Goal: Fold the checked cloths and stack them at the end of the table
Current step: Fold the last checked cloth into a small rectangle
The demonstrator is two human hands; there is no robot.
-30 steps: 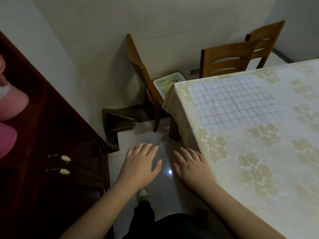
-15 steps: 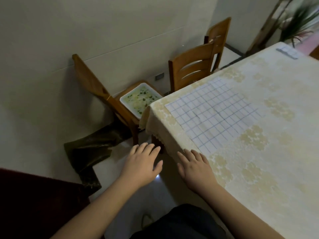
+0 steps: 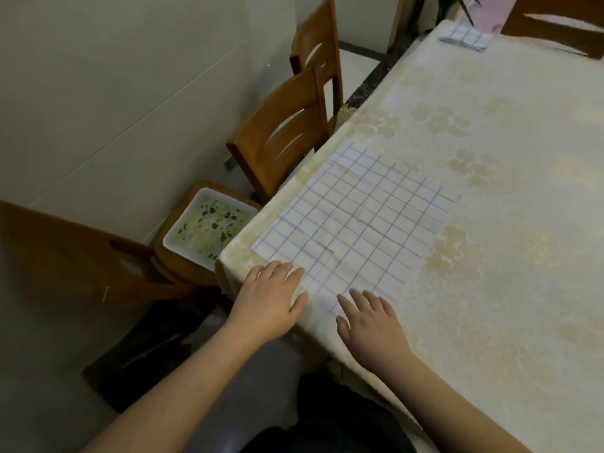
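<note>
Directly ahead of both hands: spread checked cloth on the surface.
Left hand and right hand flat, each grip open, at its near edge; long axis runs away rightward.

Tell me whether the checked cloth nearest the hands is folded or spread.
Spread. The checked cloth lies flat in one layer on the table, with only crease lines across it and its corners out.

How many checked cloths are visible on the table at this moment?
2. One unfolded cloth lies flat at the near corner of the table, just ahead of both hands. One folded cloth sits at the far end. That one could be a stack; the layers cannot be told apart.
</note>
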